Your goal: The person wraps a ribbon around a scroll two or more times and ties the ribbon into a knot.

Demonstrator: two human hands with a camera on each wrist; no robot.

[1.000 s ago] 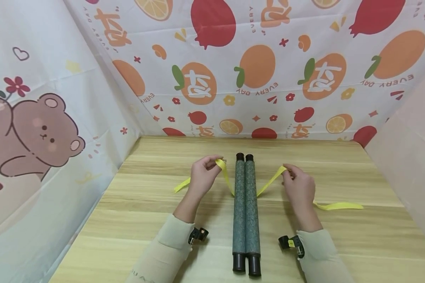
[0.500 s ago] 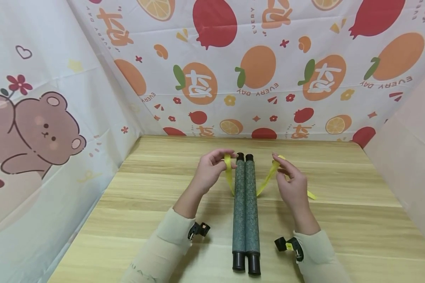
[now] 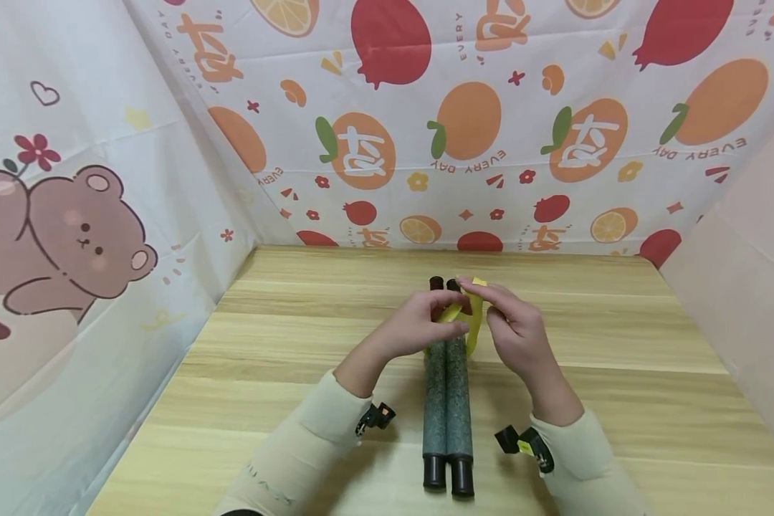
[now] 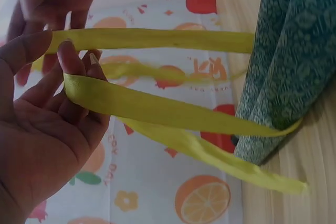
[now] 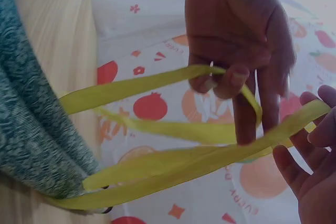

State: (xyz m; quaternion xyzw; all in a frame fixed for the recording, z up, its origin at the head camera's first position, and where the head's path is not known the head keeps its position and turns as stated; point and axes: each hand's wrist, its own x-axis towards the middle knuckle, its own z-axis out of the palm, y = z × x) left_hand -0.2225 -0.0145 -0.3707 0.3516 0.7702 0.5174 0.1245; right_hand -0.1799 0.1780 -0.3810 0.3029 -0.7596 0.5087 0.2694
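Observation:
Two rolls in green patterned cloth with black end knobs, like a scroll rolled from both ends, lie side by side on the table. A yellow ribbon passes around them, its two ends raised above. My left hand is over the rolls' far half, with curled fingers holding one ribbon end. Just to the right, my right hand pinches the other end between thumb and fingers. In the right wrist view the ribbon strips cross near both hands, and the left hand reaches toward the right one.
The wooden table ends at a fruit-print cloth behind it. A bear-print cloth hangs along the left side. Small black cameras sit on the wrists.
Both hands have moved inward with the ribbon ends, the left one rightward over the rolls. They were wide apart and now nearly meet. The rolls have stayed in place.

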